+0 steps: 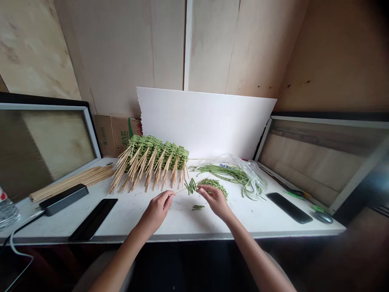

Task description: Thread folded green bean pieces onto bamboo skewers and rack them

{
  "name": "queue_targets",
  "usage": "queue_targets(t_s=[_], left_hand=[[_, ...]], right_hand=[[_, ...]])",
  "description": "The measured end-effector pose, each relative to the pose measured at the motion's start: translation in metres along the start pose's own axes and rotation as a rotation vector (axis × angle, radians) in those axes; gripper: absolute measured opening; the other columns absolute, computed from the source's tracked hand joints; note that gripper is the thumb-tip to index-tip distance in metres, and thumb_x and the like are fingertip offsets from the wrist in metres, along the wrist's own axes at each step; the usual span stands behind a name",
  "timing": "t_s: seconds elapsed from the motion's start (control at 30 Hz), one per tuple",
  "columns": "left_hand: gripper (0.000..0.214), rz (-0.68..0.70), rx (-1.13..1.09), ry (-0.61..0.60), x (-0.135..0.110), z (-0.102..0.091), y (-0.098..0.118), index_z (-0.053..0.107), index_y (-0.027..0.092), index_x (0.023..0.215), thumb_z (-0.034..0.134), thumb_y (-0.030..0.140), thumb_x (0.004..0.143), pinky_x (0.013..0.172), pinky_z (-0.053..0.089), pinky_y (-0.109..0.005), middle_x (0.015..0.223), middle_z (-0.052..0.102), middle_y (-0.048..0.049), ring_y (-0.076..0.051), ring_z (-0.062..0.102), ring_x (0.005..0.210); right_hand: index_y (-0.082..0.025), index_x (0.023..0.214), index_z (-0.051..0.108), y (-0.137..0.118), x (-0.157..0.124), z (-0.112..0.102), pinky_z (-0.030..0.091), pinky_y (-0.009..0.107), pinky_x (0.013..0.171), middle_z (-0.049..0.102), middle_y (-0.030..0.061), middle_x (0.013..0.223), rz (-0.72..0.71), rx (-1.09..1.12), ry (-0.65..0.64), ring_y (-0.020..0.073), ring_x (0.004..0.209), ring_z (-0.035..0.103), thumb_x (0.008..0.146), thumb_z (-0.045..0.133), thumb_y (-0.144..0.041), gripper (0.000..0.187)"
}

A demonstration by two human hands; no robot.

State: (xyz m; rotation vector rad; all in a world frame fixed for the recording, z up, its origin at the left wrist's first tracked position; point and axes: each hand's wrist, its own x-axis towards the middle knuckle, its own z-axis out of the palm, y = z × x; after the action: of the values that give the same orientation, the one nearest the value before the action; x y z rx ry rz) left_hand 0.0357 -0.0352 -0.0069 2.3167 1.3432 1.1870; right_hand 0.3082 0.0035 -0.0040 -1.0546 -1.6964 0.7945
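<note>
The left hand [158,206] was pinched shut on a thin stick [180,191] with green bean pieces [191,186] on it, above the white tabletop [173,227]. The right hand [215,200] was half curled beside those pieces; I could not tell if it held one.

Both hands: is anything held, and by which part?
The left hand holds a skewer by its bare end; for the right hand, it is unclear.
</note>
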Motion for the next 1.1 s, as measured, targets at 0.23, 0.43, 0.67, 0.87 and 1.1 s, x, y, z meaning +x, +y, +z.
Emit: queue_targets(t_s=[0.23,0.43,0.67,0.87,1.1], left_hand=[[0.026,-0.02,-0.016,-0.002,0.0,0.003,-0.009,0.062,0.022,0.108,0.039,0.034,0.109,0.074,0.048,-0.027,0.094,0.071,-0.004,-0.018,0.065,0.08],[0.025,-0.011,-0.019,0.003,0.0,0.005,-0.008,0.063,0.022,0.108,0.04,0.033,0.108,0.074,0.047,-0.026,0.094,0.071,-0.0039,-0.017,0.065,0.08],[0.025,-0.023,-0.031,0.0,0.0,0.003,-0.008,0.062,0.022,0.107,0.04,0.035,0.108,0.071,0.046,-0.026,0.09,0.069,-0.0034,-0.017,0.063,0.076],[0.027,-0.04,-0.066,-0.013,0.0,0.002,-0.006,0.061,0.022,0.103,0.04,0.038,0.107,0.067,0.043,-0.025,0.08,0.062,-0.0011,-0.015,0.054,0.068],[0.028,-0.065,-0.128,-0.049,0.0,0.005,-0.005,0.062,0.021,0.103,0.041,0.04,0.106,0.064,0.041,-0.024,0.08,0.061,-0.0005,-0.015,0.051,0.066]], right_hand=[[-0.024,0.09,0.084,0.02,-0.005,-0.008,0.047,0.04,0.088,0.077,0.0095,0.093,-0.031,-0.675,-0.235,0.0326,0.102,0.061,0.087,0.073,-0.026,0.012],[-0.023,0.082,0.082,0.023,-0.006,-0.002,0.046,0.037,0.082,0.078,0.0077,0.09,-0.012,-0.651,-0.195,0.0311,0.099,0.062,0.081,0.074,-0.015,0.011],[-0.023,0.092,0.081,0.025,0.004,-0.012,0.051,0.039,0.077,0.079,0.0088,0.093,0.001,-0.365,-0.041,0.0288,0.089,0.068,0.085,0.072,-0.027,0.012],[-0.02,0.093,0.077,0.016,0.012,-0.025,0.05,0.034,0.069,0.077,0.0083,0.089,0.185,0.26,0.055,0.0259,0.086,0.069,0.075,0.084,-0.053,0.038],[-0.022,0.09,0.079,0.005,0.01,-0.023,0.05,0.027,0.066,0.073,0.0031,0.086,0.276,0.764,0.112,0.0165,0.079,0.064,0.067,0.094,-0.045,0.036]])
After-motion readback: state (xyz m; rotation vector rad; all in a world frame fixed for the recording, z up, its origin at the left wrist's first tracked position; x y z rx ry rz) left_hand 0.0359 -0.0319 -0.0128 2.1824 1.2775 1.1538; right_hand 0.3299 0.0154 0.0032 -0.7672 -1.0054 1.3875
